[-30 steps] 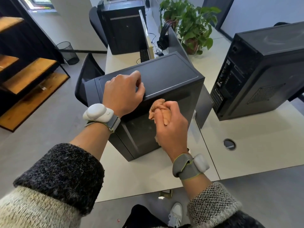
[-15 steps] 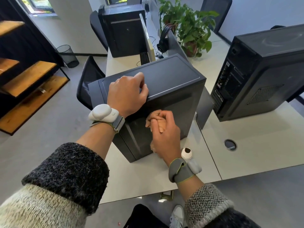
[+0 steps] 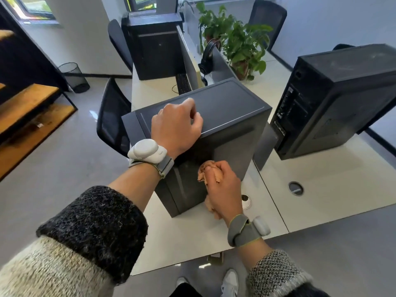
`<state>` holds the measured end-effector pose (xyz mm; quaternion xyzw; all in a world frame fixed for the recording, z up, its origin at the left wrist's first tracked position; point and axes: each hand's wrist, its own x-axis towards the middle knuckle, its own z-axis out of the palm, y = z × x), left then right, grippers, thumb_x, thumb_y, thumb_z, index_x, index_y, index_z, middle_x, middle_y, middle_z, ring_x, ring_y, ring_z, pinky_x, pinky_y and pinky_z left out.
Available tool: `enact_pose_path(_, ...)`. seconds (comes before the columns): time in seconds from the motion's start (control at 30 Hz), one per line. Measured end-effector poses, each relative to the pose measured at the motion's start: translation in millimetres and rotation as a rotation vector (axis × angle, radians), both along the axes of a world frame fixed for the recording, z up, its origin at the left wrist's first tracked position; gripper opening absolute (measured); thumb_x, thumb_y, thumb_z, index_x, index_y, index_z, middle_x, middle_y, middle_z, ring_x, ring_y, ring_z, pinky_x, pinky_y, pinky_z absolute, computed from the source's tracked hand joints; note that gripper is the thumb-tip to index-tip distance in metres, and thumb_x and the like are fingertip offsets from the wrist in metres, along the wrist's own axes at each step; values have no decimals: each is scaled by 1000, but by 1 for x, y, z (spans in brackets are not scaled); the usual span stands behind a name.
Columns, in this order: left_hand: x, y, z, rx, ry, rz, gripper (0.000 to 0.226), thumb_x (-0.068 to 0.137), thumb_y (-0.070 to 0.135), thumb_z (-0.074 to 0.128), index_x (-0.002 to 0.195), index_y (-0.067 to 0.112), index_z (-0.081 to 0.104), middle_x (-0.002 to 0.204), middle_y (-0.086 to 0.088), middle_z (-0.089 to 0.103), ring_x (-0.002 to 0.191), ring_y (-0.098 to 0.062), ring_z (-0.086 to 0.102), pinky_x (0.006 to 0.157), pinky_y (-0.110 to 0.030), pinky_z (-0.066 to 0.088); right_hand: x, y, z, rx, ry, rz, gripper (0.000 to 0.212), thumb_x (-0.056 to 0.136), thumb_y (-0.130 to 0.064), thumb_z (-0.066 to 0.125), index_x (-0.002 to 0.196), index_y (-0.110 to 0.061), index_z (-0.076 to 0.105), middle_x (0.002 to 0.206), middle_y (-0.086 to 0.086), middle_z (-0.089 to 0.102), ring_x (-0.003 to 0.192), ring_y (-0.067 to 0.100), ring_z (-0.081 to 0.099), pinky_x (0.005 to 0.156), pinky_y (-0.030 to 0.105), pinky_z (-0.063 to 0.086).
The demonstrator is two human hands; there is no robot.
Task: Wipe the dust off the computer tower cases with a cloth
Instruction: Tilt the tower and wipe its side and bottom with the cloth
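Observation:
A dark grey computer tower (image 3: 231, 108) stands on the white desk (image 3: 184, 239) in front of me. My left hand (image 3: 175, 125) rests on its top near the front edge, fingers curled under. My right hand (image 3: 222, 187) grips a crumpled tan cloth (image 3: 203, 172) and presses it against the lower part of the tower's near side panel. A second black tower (image 3: 334, 99) stands to the right with its rear ports facing the first. A third black tower (image 3: 154, 46) stands at the far end of the desk.
A potted plant (image 3: 242, 43), headphones (image 3: 206, 58) and a grey divider panel sit behind the near tower. Round cable holes (image 3: 295, 188) mark the desk. Office chairs (image 3: 111, 121) stand left of the desk, with a mesh bin (image 3: 74, 77) and wooden steps (image 3: 27, 108) beyond.
My right hand has slid the cloth down the tower's side panel, from just under the top edge to near the bottom. My left hand has stayed on top.

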<state>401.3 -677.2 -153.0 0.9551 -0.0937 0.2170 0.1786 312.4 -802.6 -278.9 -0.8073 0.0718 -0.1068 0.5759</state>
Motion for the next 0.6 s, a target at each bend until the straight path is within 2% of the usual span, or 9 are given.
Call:
enact_pose_path(0.07, -3, 3, 3, -19, -1, -36, 21, 99, 37, 55, 93, 19, 62, 76, -2, 62, 70, -24, 62, 67, -39, 59, 0, 2, 16, 17, -52, -29, 6, 106, -27, 64, 102, -23, 63, 83, -19, 63, 83, -8, 61, 64, 6, 41)
enact_pose_path(0.2, -6, 26, 6, 70, 21, -59, 20, 100, 37, 55, 94, 20, 62, 75, -1, 62, 70, -25, 62, 67, -38, 56, 4, 21, 47, -27, -195, -28, 5, 106, -26, 63, 108, -23, 60, 87, -24, 62, 89, -5, 62, 70, 6, 44)
enact_pose_path(0.27, -6, 43, 3, 115, 38, -78, 20, 101, 37, 55, 94, 20, 62, 74, 0, 62, 69, -23, 62, 65, -36, 56, 3, 28, 36, -19, -144, -62, 6, 107, -26, 62, 107, -28, 57, 87, -28, 63, 89, -6, 62, 70, 7, 46)
enact_pose_path(0.33, -5, 56, -1, 130, 54, -118, 19, 102, 39, 55, 94, 22, 60, 74, 3, 61, 67, -19, 61, 61, -27, 49, 0, 27, 18, 14, -19, -117, 11, 106, -25, 61, 101, -33, 56, 86, -24, 64, 87, -2, 62, 68, 8, 44)
enact_pose_path(0.4, -5, 63, -7, 106, 56, -164, 20, 103, 40, 55, 94, 23, 59, 72, 6, 58, 64, -14, 58, 56, -19, 35, -3, 23, 9, 15, 126, -135, 9, 106, -25, 59, 98, -29, 60, 86, -15, 62, 83, 7, 58, 66, 8, 40)
enact_pose_path(0.43, -4, 63, -10, 93, 44, -174, 20, 103, 40, 54, 94, 23, 58, 71, 7, 57, 63, -13, 57, 56, -18, 33, -4, 21, 11, 8, 137, -145, 7, 106, -25, 59, 100, -25, 62, 86, -13, 61, 82, 8, 57, 65, 7, 40)
enact_pose_path(0.6, -5, 66, -18, 68, -8, -178, 20, 102, 40, 52, 92, 24, 56, 69, 6, 55, 63, -16, 57, 61, -27, 48, -5, 44, 49, -48, -135, -144, 10, 108, -24, 59, 110, -14, 61, 88, -15, 60, 85, -10, 59, 67, 5, 45)
